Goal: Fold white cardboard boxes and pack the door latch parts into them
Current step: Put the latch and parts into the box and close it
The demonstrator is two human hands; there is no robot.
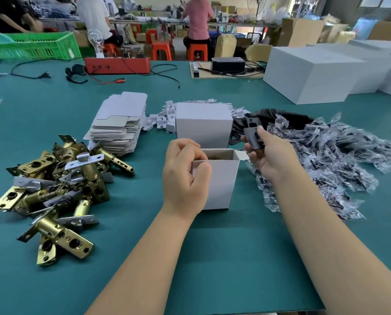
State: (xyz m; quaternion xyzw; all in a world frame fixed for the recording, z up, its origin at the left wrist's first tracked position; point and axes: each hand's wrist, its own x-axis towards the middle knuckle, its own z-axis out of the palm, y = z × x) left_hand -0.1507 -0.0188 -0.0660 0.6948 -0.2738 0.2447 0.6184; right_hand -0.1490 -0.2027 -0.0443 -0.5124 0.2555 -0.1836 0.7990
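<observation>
Both hands work at the open white box [215, 183] standing at table centre. My left hand [185, 173] pinches its left wall at the rim; my right hand [267, 155], at its two o'clock, grips a black plate [253, 135]. I judge the thin card light and easily crushed, best held by the rim, the plate stiff and sharp-edged. I count one open box, one closed box [203, 126] at twelve o'clock, one stack of flat blanks [119, 123], and brass latches [60, 189] too heaped to count at nine o'clock.
</observation>
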